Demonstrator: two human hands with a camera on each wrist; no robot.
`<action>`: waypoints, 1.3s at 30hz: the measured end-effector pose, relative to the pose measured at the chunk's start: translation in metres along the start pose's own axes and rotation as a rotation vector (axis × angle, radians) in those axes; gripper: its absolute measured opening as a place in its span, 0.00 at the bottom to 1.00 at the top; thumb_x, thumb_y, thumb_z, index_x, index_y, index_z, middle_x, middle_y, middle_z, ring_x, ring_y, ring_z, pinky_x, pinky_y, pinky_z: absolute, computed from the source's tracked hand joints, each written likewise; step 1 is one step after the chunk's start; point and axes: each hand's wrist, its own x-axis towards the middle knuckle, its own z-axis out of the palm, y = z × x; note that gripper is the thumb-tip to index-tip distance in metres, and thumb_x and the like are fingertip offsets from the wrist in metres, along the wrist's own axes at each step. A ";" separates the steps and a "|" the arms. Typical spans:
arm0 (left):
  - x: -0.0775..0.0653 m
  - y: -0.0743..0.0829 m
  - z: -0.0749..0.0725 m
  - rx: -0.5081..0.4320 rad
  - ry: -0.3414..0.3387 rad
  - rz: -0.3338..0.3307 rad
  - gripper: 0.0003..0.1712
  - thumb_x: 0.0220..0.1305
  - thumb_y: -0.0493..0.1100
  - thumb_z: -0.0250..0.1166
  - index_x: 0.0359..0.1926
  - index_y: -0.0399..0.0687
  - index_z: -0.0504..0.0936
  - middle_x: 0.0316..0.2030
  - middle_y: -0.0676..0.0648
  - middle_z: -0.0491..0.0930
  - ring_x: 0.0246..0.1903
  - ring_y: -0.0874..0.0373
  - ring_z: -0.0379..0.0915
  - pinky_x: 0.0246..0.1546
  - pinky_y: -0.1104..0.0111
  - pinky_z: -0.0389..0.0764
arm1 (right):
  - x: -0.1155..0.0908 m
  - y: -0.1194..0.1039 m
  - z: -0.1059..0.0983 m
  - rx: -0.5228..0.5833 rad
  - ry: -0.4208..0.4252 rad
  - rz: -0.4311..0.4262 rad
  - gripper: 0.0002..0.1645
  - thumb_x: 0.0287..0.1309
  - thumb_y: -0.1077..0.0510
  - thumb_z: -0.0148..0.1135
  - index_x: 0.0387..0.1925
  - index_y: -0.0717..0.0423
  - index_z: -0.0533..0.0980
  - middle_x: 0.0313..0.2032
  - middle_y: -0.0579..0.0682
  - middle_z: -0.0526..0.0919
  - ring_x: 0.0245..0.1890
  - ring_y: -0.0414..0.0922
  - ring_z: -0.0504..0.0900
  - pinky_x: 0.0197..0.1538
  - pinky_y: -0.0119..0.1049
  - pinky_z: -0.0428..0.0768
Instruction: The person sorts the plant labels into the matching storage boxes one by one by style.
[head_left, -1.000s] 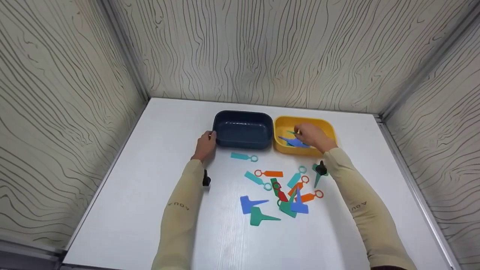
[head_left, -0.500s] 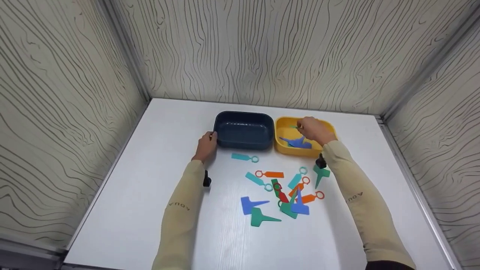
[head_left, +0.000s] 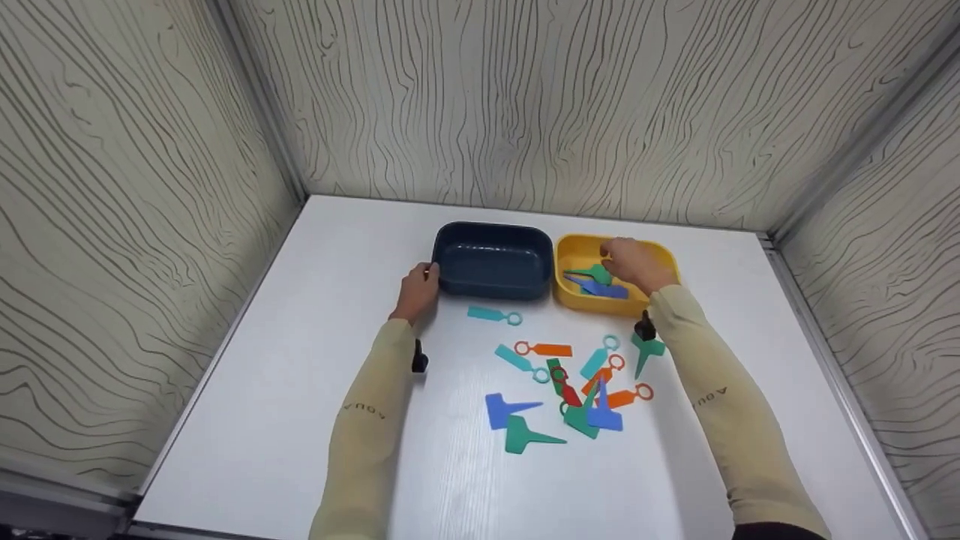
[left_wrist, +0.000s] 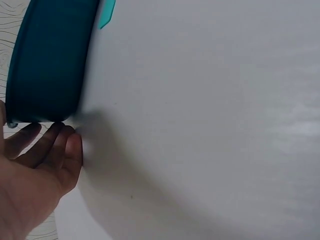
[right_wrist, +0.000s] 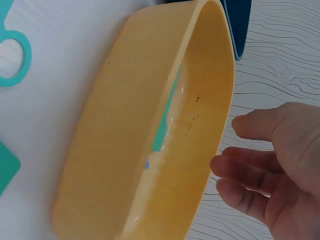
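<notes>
My left hand (head_left: 417,291) is at the left end of the navy plastic bin (head_left: 493,291), fingertips against the outer wall and thumb at the rim in the left wrist view. My right hand (head_left: 631,262) hovers over the yellow bin (head_left: 600,304), fingers loosely bent and apart, holding nothing. Below it, inside the yellow bin, a green T-shaped plant label (head_left: 600,274) lies over blue ones (head_left: 609,291). From the right wrist, the yellow bin (right_wrist: 120,125) shows side-on with the open right hand (right_wrist: 280,170) beside its rim.
In front of the bins lie turquoise ring tags (head_left: 487,313), orange ring tags (head_left: 553,350) and a red one (head_left: 568,393). Blue plant labels (head_left: 496,411) and green plant labels (head_left: 517,435) lie nearer. Another green label (head_left: 649,346) lies by the right sleeve. Patterned panels surround the white table.
My right hand has let go of the green plant label, which now lies in the yellow bin on the blue ones. The left hand stays at the navy bin.
</notes>
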 end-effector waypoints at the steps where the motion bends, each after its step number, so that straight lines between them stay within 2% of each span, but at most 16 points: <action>1: 0.000 0.000 0.000 0.001 -0.004 -0.002 0.30 0.76 0.58 0.42 0.62 0.41 0.73 0.55 0.41 0.78 0.57 0.48 0.74 0.61 0.56 0.73 | -0.001 0.000 0.002 0.006 0.004 -0.006 0.20 0.69 0.60 0.53 0.56 0.69 0.74 0.53 0.67 0.80 0.49 0.59 0.80 0.56 0.56 0.78; 9: -0.002 0.002 -0.003 0.000 -0.007 0.003 0.29 0.76 0.58 0.42 0.60 0.41 0.74 0.54 0.40 0.79 0.56 0.48 0.75 0.60 0.56 0.74 | -0.009 -0.003 0.010 0.006 0.059 -0.071 0.15 0.67 0.58 0.56 0.46 0.66 0.79 0.42 0.62 0.84 0.39 0.55 0.80 0.50 0.52 0.81; 13: -0.003 0.003 -0.006 -0.016 -0.002 0.009 0.28 0.76 0.57 0.44 0.60 0.41 0.74 0.54 0.40 0.79 0.56 0.48 0.75 0.60 0.56 0.73 | -0.016 -0.012 0.011 0.041 0.061 -0.095 0.15 0.66 0.57 0.57 0.45 0.65 0.79 0.42 0.62 0.84 0.39 0.55 0.80 0.49 0.53 0.81; 19: -0.003 0.003 -0.004 -0.013 -0.008 0.018 0.29 0.77 0.57 0.43 0.61 0.41 0.74 0.55 0.40 0.79 0.57 0.48 0.74 0.61 0.56 0.73 | -0.029 -0.023 0.012 0.076 0.049 -0.085 0.16 0.67 0.54 0.58 0.47 0.63 0.78 0.44 0.60 0.84 0.42 0.54 0.79 0.52 0.51 0.80; 26: -0.006 0.006 -0.004 -0.014 -0.024 -0.019 0.30 0.76 0.59 0.42 0.63 0.44 0.71 0.57 0.41 0.77 0.59 0.48 0.72 0.63 0.55 0.71 | -0.046 -0.031 0.021 0.062 0.111 -0.155 0.15 0.66 0.54 0.60 0.44 0.63 0.79 0.39 0.59 0.85 0.38 0.53 0.81 0.46 0.50 0.80; 33: -0.006 0.006 -0.005 -0.005 -0.040 -0.035 0.31 0.76 0.59 0.41 0.64 0.43 0.70 0.58 0.41 0.76 0.60 0.48 0.72 0.63 0.55 0.71 | -0.062 -0.038 0.032 0.107 0.049 -0.115 0.15 0.65 0.55 0.60 0.48 0.62 0.79 0.40 0.57 0.84 0.36 0.50 0.78 0.43 0.46 0.80; 39: -0.004 0.003 -0.004 0.010 -0.043 -0.032 0.32 0.76 0.60 0.40 0.65 0.42 0.70 0.59 0.40 0.76 0.61 0.48 0.72 0.64 0.55 0.71 | -0.073 -0.046 0.040 0.126 -0.002 -0.103 0.19 0.66 0.53 0.58 0.52 0.61 0.78 0.43 0.56 0.83 0.40 0.50 0.79 0.47 0.47 0.81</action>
